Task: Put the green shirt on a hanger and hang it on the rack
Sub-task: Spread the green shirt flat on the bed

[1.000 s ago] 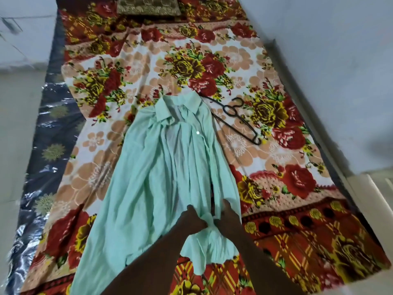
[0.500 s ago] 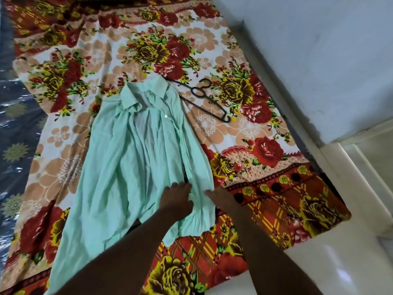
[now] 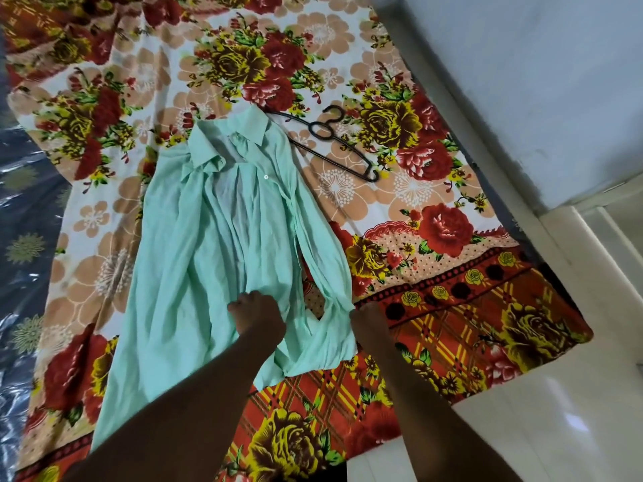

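Note:
The mint-green shirt [image 3: 195, 259] lies face up on the floral bedsheet [image 3: 400, 217], collar at the far end and hem toward me. My left hand [image 3: 255, 316] is closed on the shirt's front panel near its lower edge. My right hand [image 3: 368, 323] grips the right front panel, pulled away to the right, so the front gapes open between my hands. A black hanger [image 3: 330, 140] lies on the sheet just right of the collar, its hook pointing to the far right. No rack is in view.
The sheet covers a low mattress that runs along a pale wall [image 3: 539, 81] on the right. Shiny dark plastic with gold motifs [image 3: 24, 245] lies at the left. White tiled floor [image 3: 556, 412] shows at lower right.
Both hands went from flat on the shirt's lower front to gripping it, and the right hand has drawn its panel rightward, opening a gap. The camera moved closer and tilted.

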